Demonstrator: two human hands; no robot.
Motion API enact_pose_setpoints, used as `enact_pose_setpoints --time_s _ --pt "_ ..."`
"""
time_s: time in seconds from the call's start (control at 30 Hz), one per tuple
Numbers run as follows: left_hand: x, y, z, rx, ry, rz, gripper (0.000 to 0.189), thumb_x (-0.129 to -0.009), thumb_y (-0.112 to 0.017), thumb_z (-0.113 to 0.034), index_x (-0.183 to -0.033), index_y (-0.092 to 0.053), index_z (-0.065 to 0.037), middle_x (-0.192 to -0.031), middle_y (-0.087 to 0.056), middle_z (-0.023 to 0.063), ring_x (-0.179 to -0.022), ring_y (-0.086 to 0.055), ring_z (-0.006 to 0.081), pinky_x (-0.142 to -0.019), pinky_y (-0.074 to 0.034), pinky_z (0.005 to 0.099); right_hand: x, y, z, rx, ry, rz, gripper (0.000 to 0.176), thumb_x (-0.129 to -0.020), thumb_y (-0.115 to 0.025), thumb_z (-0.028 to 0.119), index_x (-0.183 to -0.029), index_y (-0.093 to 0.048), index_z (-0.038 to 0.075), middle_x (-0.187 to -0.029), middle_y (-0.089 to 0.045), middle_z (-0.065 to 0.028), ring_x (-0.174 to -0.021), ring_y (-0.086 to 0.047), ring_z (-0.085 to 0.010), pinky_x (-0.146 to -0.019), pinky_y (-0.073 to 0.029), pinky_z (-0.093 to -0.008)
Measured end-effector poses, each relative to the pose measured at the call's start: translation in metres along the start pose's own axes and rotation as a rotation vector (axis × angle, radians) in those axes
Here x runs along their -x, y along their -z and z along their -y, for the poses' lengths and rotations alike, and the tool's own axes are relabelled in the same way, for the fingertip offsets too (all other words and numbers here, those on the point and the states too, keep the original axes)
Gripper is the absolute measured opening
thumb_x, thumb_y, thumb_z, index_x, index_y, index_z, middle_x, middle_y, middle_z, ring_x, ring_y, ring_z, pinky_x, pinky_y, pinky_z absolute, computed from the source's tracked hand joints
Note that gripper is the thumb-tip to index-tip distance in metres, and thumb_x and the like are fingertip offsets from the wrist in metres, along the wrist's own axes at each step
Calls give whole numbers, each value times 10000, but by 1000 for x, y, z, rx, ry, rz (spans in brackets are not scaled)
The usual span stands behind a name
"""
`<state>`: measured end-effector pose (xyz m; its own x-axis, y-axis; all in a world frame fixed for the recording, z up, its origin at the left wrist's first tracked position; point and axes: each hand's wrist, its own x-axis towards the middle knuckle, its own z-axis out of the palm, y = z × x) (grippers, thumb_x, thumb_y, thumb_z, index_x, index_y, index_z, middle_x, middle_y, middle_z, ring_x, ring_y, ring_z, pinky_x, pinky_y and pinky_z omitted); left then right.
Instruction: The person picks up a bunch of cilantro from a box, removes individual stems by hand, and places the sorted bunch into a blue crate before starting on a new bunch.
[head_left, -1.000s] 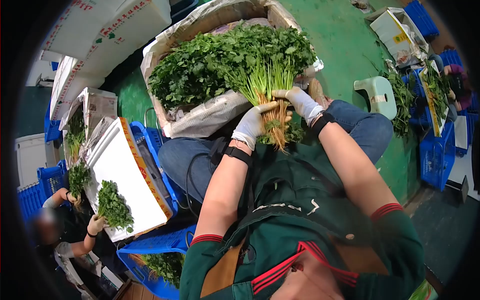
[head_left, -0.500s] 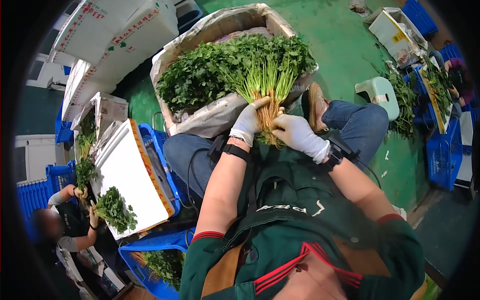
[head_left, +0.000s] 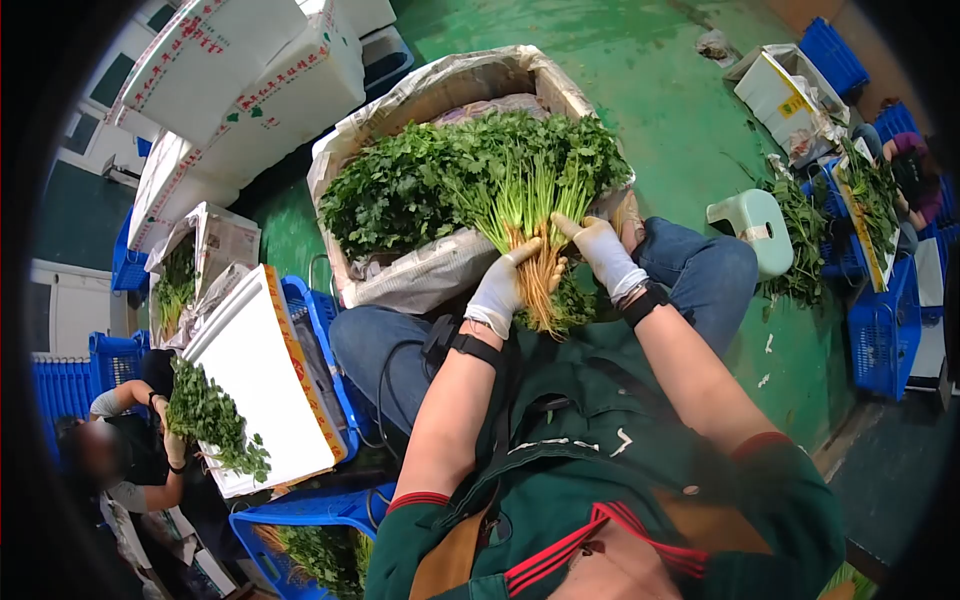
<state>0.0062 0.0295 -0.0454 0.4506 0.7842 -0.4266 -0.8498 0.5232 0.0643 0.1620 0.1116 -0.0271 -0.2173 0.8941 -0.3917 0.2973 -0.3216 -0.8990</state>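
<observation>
A bunch of leafy celery (head_left: 522,212), with pale green stalks and long brown roots, lies with its leaves over a paper-lined box (head_left: 420,272). My left hand (head_left: 500,288), in a white glove, is closed around the root end from the left. From the right, my gloved right hand (head_left: 603,258) grips the stalk bases, its thumb lying along the stems; some of its fingers are hidden. The roots (head_left: 540,295) hang down between both hands toward my lap. More dark green leaves (head_left: 390,190) fill the box behind the bunch.
White foam boxes (head_left: 250,110) are stacked at upper left. Beside my left knee is a white board (head_left: 265,385) on blue crates, where a co-worker (head_left: 140,440) handles greens. A pale green stool (head_left: 765,235) stands right; another person (head_left: 910,170) sits beyond.
My right hand has moved up from the roots to the stalk bases. My left hand stays around the roots. The view has shifted slightly, and the co-worker's greens have moved left.
</observation>
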Motion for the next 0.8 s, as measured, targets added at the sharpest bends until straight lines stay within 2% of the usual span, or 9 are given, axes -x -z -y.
enact_pose_setpoints --time_s 0.17,0.23,0.27,0.33,0.43,0.57,0.6,0.7,0.8 --pt "3 -17 3 -102 21 -80 209 -884 -574 -149 -1054 -556 -28 -854 -642 124 -726 -635 205 -443 -457 227 2 -8 -8 109 75 -49 417 -781 -701 328 -908 -591 -54 -825 -643 -144 -731 -593 -189 -676 -469 -333" --pt "-3 -11 6 -199 -56 -143 94 -872 -584 -122 -938 -555 -60 -718 -597 50 -518 -515 90 -387 -341 183 10 -1 0 107 67 -9 452 -768 -711 342 -946 -581 -52 -825 -639 -137 -735 -606 -221 -667 -475 -345" --pt "2 -29 12 -209 -135 -199 53 -873 -567 -116 -866 -535 -74 -653 -547 21 -421 -375 53 -386 -305 183 31 3 28 342 162 -161 474 -755 -720 360 -966 -576 -39 -814 -628 -131 -724 -606 -246 -657 -475 -353" --pt "-3 -27 17 -221 -167 -212 58 -867 -573 -121 -868 -544 -71 -645 -550 17 -422 -389 59 -392 -299 194 48 9 46 581 329 -419 525 -707 -741 414 -988 -565 6 -780 -591 -121 -696 -598 -296 -622 -472 -382" --pt "-7 -25 24 -233 -188 -217 65 -862 -577 -128 -859 -549 -69 -634 -542 5 -419 -388 64 -399 -292 204 46 3 55 667 471 -420 476 -699 -742 400 -929 -569 22 -781 -588 -126 -681 -597 -287 -603 -467 -380" --pt "-7 -34 22 -166 -239 -230 75 -878 -548 -144 -838 -535 -83 -621 -507 -18 -394 -353 57 -385 -276 199 30 -6 46 524 460 -305 263 -752 -699 255 -814 -563 39 -731 -577 -116 -626 -571 -282 -574 -456 -369" --pt "-7 -32 20 -86 -226 -182 88 -886 -535 -151 -830 -528 -84 -619 -502 -21 -391 -351 52 -375 -271 194 35 -11 47 520 592 -309 201 -774 -664 207 -779 -561 34 -717 -565 -141 -646 -579 -302 -578 -457 -377" --pt "-7 -32 24 34 -240 -165 135 -902 -505 -162 -794 -502 -81 -610 -487 -27 -388 -348 40 -350 -267 183 51 -14 39 406 554 -176 214 -769 -651 239 -763 -573 40 -739 -583 -134 -676 -591 -326 -591 -466 -386" --pt "-15 -29 19 13 -273 -138 197 -903 -503 -160 -955 -553 22 -612 -491 -19 -394 -355 42 -359 -293 185 75 -3 46 336 641 -89 222 -740 -684 232 -785 -593 34 -755 -587 -138 -690 -595 -325 -596 -467 -384"
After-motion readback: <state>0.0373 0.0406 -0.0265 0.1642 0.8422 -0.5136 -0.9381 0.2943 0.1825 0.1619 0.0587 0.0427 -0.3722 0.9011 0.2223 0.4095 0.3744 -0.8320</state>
